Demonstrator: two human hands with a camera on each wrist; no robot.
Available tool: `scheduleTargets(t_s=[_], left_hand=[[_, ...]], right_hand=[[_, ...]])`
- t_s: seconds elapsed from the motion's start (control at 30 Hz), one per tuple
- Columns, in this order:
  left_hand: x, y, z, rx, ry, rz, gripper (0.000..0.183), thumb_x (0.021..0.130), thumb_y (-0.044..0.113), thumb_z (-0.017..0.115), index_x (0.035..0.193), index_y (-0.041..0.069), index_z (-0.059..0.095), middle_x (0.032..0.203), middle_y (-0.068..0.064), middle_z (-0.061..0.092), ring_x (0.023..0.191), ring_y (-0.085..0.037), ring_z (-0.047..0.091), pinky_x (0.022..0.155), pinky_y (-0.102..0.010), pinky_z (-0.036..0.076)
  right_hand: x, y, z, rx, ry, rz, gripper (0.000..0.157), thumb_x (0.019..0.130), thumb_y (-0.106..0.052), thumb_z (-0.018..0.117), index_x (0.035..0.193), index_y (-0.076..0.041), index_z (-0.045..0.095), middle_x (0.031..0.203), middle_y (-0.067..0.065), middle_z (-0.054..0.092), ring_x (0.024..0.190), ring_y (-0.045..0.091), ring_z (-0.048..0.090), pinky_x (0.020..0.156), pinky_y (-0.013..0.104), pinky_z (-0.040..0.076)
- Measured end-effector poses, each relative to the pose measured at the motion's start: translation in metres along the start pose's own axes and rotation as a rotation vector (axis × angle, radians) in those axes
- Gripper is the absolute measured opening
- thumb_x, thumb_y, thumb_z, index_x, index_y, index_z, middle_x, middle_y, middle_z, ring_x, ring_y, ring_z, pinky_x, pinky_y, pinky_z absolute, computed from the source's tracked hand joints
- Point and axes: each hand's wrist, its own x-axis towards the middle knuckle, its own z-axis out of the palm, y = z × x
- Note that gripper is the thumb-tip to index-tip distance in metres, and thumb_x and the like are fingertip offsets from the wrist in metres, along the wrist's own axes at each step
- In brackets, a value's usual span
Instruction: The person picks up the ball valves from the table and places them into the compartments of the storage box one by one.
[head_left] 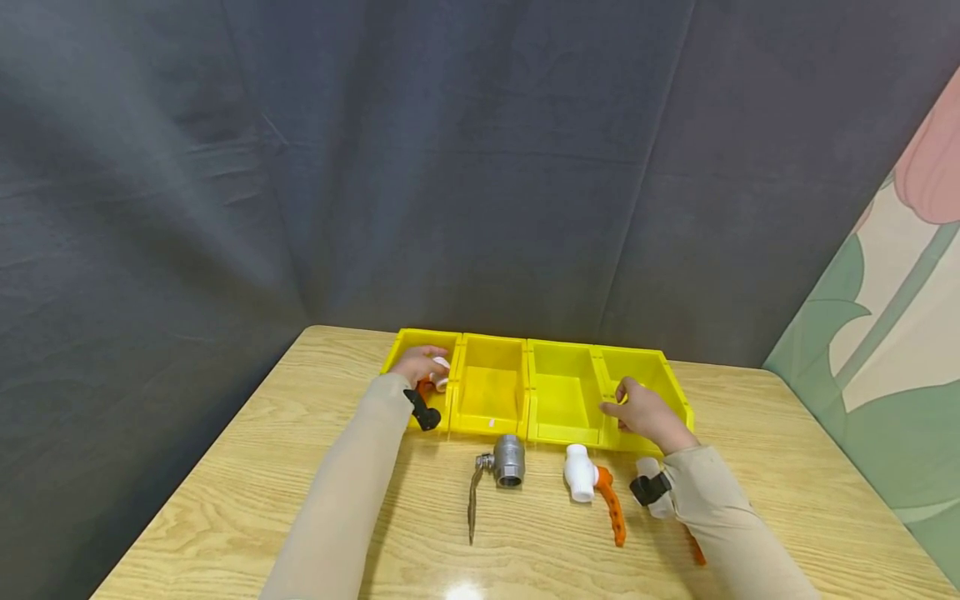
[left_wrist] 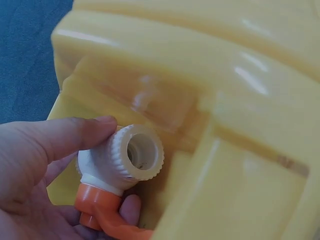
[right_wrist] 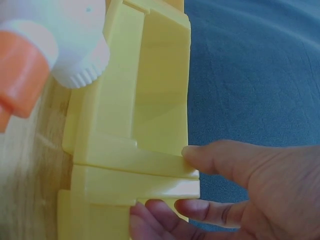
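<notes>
My left hand (head_left: 422, 367) holds a white plastic ball valve (left_wrist: 102, 162) with an orange handle (left_wrist: 97, 202), inside the leftmost yellow bin (head_left: 408, 337). In the left wrist view the thumb lies on the valve's white body and its ribbed socket faces the camera. At the right end of the bin row, my right hand (head_left: 648, 414) pinches the adjoining side walls (right_wrist: 145, 177) of the two right-hand bins. Its thumb is on one side, its fingers on the other, partly hidden by the wall.
In front of the bins lie a metal ball valve (head_left: 510, 461) with a lever, a white valve (head_left: 580, 473) with an orange handle, and another white valve (head_left: 660, 507) partly covered by the right wrist. A dark curtain (head_left: 465, 167) hangs behind the wooden table (head_left: 247, 467).
</notes>
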Motion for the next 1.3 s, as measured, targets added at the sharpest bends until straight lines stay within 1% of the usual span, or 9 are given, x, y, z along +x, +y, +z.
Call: scheduleTargets(t_s=[0.1, 0.2, 0.6, 0.67, 0.8, 0.93, 1.03, 1.2, 1.3], left_hand=[[-0.001, 0.001, 0.000, -0.003, -0.007, -0.021, 0.044, 0.086, 0.002, 0.068, 0.129, 0.010, 0.061, 0.128, -0.015, 0.060, 0.096, -0.023, 0.056, 0.075, -0.026, 0.049], [-0.004, 0.004, -0.001, -0.006, -0.017, -0.037, 0.044, 0.087, 0.002, 0.067, 0.130, 0.011, 0.061, 0.128, -0.015, 0.060, 0.090, -0.021, 0.056, 0.068, -0.025, 0.048], [-0.007, 0.009, -0.005, 0.033, -0.039, -0.021, 0.042, 0.089, 0.004, 0.064, 0.131, 0.007, 0.060, 0.132, -0.015, 0.058, 0.089, -0.019, 0.054, 0.069, -0.024, 0.047], [-0.008, 0.010, -0.004, 0.028, -0.043, -0.008, 0.042, 0.089, 0.004, 0.062, 0.131, 0.006, 0.059, 0.133, -0.015, 0.057, 0.092, -0.020, 0.055, 0.074, -0.026, 0.048], [-0.007, 0.011, -0.004, 0.031, -0.050, 0.010, 0.042, 0.090, 0.006, 0.060, 0.132, 0.002, 0.058, 0.137, -0.016, 0.055, 0.115, -0.026, 0.054, 0.093, -0.032, 0.047], [-0.005, 0.011, -0.005, 0.055, -0.074, 0.036, 0.041, 0.094, 0.009, 0.056, 0.134, 0.001, 0.054, 0.142, -0.016, 0.050, 0.133, -0.031, 0.044, 0.111, -0.041, 0.035], [-0.006, 0.012, -0.005, 0.072, -0.088, 0.050, 0.041, 0.098, 0.013, 0.052, 0.136, 0.000, 0.052, 0.145, -0.016, 0.047, 0.137, -0.033, 0.038, 0.114, -0.044, 0.029], [-0.005, 0.014, -0.005, 0.064, -0.076, 0.031, 0.042, 0.100, 0.016, 0.048, 0.138, -0.001, 0.050, 0.146, -0.017, 0.045, 0.139, -0.033, 0.036, 0.115, -0.043, 0.028], [0.002, 0.011, -0.005, 0.051, -0.074, 0.027, 0.041, 0.100, 0.018, 0.049, 0.138, 0.002, 0.051, 0.146, -0.014, 0.046, 0.139, -0.031, 0.037, 0.115, -0.043, 0.027]], right_hand=[[-0.001, 0.000, 0.000, -0.001, 0.000, -0.002, 0.033, 0.094, -0.027, 0.062, 0.099, -0.002, 0.041, 0.076, 0.009, 0.050, 0.067, 0.020, 0.051, 0.063, 0.030, 0.040], [-0.002, 0.000, -0.001, -0.001, 0.002, -0.006, 0.033, 0.094, -0.027, 0.062, 0.099, -0.002, 0.041, 0.077, 0.009, 0.050, 0.067, 0.020, 0.051, 0.062, 0.030, 0.040], [0.000, -0.001, -0.001, -0.007, 0.004, -0.009, 0.032, 0.094, -0.027, 0.062, 0.099, -0.002, 0.041, 0.077, 0.009, 0.049, 0.068, 0.020, 0.051, 0.062, 0.029, 0.040], [0.000, -0.001, -0.001, -0.010, 0.005, -0.016, 0.033, 0.094, -0.027, 0.062, 0.098, -0.002, 0.041, 0.076, 0.009, 0.048, 0.067, 0.020, 0.051, 0.062, 0.030, 0.039], [0.000, 0.000, 0.000, -0.018, 0.009, -0.021, 0.032, 0.094, -0.027, 0.062, 0.098, -0.002, 0.041, 0.076, 0.008, 0.049, 0.067, 0.020, 0.050, 0.061, 0.030, 0.038], [-0.001, 0.000, 0.000, -0.021, 0.012, -0.022, 0.032, 0.094, -0.027, 0.062, 0.098, -0.002, 0.042, 0.075, 0.008, 0.049, 0.066, 0.020, 0.050, 0.061, 0.029, 0.038], [-0.001, -0.001, 0.000, -0.021, 0.011, -0.024, 0.033, 0.094, -0.027, 0.061, 0.098, -0.002, 0.041, 0.075, 0.008, 0.050, 0.066, 0.019, 0.050, 0.061, 0.029, 0.038], [-0.002, -0.001, 0.000, -0.017, 0.015, -0.029, 0.032, 0.094, -0.026, 0.061, 0.097, -0.001, 0.041, 0.074, 0.008, 0.050, 0.066, 0.020, 0.050, 0.061, 0.030, 0.038], [-0.003, -0.001, 0.000, -0.019, 0.015, -0.034, 0.032, 0.094, -0.026, 0.061, 0.096, -0.001, 0.041, 0.074, 0.009, 0.050, 0.066, 0.020, 0.049, 0.061, 0.030, 0.038]])
